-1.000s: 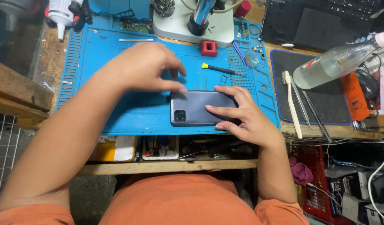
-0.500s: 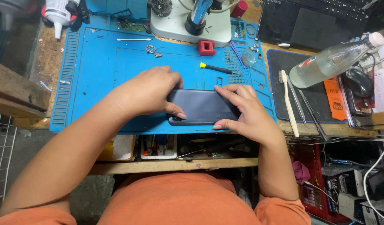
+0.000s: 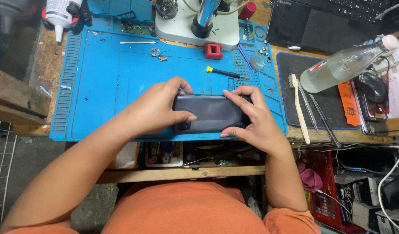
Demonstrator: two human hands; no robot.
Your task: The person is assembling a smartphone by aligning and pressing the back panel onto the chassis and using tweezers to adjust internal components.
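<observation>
a blue mat [image 3: 100, 86] covers the worktop [image 3: 39, 73]. at its near edge, both hands pinch a dark phone [image 3: 212, 113] lying back-up: left hand [image 3: 158, 108] gripping one end, right hand [image 3: 251, 117] the other. a yellow-tipped screwdriver [image 3: 223, 72] lies just beyond.

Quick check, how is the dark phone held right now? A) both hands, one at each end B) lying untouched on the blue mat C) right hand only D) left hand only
A: the left hand grips the phone at one end and the right hand at the other, over the blue mat.
</observation>
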